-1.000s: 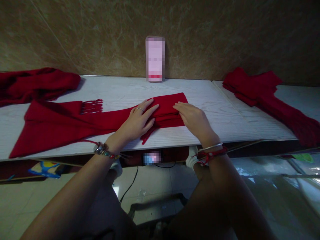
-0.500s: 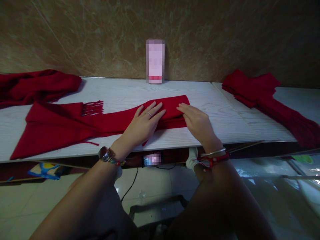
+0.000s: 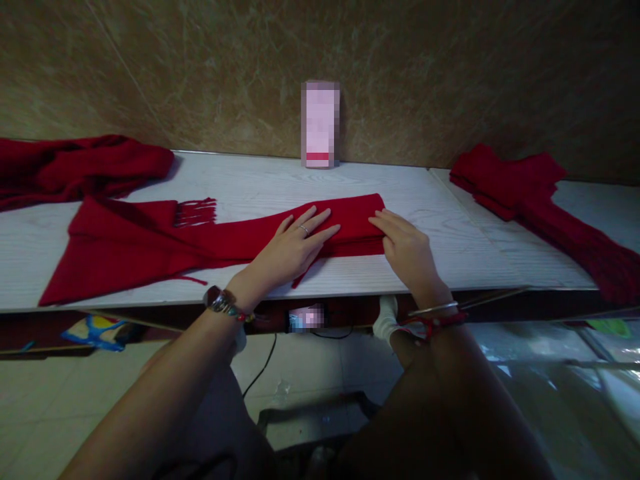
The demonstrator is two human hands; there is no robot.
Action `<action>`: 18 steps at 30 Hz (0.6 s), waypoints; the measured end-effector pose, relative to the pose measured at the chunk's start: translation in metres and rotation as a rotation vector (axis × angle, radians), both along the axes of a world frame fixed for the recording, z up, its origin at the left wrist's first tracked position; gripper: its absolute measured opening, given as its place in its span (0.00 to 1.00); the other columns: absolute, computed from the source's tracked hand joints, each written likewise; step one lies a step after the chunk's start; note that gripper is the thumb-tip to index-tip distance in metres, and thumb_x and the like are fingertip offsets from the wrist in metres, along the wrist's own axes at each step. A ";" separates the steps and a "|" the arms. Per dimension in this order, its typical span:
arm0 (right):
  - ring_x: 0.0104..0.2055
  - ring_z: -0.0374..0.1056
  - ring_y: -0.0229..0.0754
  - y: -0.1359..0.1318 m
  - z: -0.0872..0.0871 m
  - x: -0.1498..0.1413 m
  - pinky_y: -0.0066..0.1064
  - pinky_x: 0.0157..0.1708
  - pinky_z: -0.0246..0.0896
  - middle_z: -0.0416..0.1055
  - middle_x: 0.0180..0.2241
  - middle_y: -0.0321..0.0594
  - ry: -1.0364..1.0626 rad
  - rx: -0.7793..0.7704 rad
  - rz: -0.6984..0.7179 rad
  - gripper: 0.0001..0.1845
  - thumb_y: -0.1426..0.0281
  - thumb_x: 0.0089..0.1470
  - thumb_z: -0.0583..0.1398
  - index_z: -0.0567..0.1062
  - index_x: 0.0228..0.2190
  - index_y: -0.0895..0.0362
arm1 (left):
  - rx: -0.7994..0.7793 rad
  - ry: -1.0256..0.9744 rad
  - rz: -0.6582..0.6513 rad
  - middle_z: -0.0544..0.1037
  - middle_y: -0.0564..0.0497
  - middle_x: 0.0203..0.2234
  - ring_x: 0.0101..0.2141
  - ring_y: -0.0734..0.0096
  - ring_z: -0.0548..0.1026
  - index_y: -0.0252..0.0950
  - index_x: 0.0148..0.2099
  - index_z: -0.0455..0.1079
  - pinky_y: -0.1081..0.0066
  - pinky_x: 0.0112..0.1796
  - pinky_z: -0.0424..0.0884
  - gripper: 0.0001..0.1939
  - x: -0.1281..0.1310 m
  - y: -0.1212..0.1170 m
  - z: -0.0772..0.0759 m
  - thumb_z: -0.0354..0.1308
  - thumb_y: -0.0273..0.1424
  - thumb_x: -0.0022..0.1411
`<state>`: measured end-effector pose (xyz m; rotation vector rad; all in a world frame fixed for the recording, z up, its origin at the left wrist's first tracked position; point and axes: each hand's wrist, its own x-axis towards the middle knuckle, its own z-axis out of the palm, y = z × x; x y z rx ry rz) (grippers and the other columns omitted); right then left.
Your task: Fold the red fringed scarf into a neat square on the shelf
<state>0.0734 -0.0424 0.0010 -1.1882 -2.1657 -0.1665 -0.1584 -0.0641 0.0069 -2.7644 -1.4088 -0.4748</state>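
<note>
A red scarf (image 3: 353,212) lies lengthwise on the white wood-grain shelf (image 3: 450,240), its right end folded into a narrow layered strip. On top of that strip, my left hand (image 3: 291,250) rests flat with its fingers spread. My right hand (image 3: 409,245) is at the strip's right end, fingers outstretched and their tips touching the folded edge. Toward the left the scarf widens into a loose, slanting fold, with a fringe (image 3: 196,212) showing on its far side. Some layers under my left hand are hidden.
A phone (image 3: 320,127), its screen blurred, leans against the brown marbled wall (image 3: 225,80). More red cloth (image 3: 100,163) is heaped at the far left. Folded red scarves (image 3: 510,180) lie at the right. Another lit phone (image 3: 307,318) sits below the shelf edge.
The view has shifted slightly, so the shelf things appear a little farther right. Both hands stay on the folded strip, in almost the same pose.
</note>
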 end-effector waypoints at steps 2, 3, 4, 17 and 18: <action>0.55 0.65 0.43 -0.001 -0.002 0.001 0.45 0.57 0.58 0.72 0.50 0.43 -0.027 -0.029 0.013 0.29 0.85 0.47 0.47 0.74 0.47 0.57 | -0.024 -0.010 -0.001 0.51 0.44 0.65 0.63 0.52 0.47 0.41 0.64 0.55 0.44 0.56 0.54 0.23 -0.002 0.000 -0.001 0.39 0.29 0.68; 0.55 0.65 0.43 -0.002 -0.003 0.002 0.44 0.58 0.58 0.71 0.51 0.43 -0.039 -0.046 0.022 0.29 0.85 0.47 0.47 0.74 0.47 0.58 | -0.036 -0.016 -0.005 0.51 0.44 0.65 0.64 0.52 0.46 0.42 0.64 0.55 0.44 0.56 0.54 0.23 -0.004 0.001 -0.001 0.39 0.29 0.68; 0.55 0.64 0.43 -0.002 -0.003 0.004 0.44 0.58 0.58 0.71 0.51 0.43 -0.050 -0.064 0.033 0.29 0.84 0.47 0.47 0.74 0.48 0.58 | -0.047 -0.023 -0.013 0.51 0.45 0.65 0.64 0.53 0.46 0.42 0.64 0.55 0.45 0.56 0.54 0.23 -0.005 0.001 0.000 0.40 0.30 0.68; 0.59 0.58 0.49 0.022 0.029 -0.031 0.51 0.58 0.52 0.67 0.55 0.43 0.092 -0.090 -0.054 0.21 0.74 0.56 0.49 0.73 0.48 0.54 | -0.108 -0.111 0.123 0.52 0.42 0.64 0.63 0.56 0.47 0.32 0.64 0.52 0.50 0.58 0.50 0.26 0.015 0.024 -0.001 0.37 0.35 0.68; 0.60 0.57 0.51 0.025 0.025 -0.033 0.52 0.58 0.52 0.65 0.56 0.44 0.056 -0.134 -0.061 0.21 0.73 0.56 0.49 0.73 0.49 0.54 | -0.114 -0.108 0.114 0.51 0.42 0.65 0.64 0.56 0.46 0.32 0.65 0.50 0.51 0.58 0.51 0.26 0.015 0.024 -0.004 0.37 0.36 0.68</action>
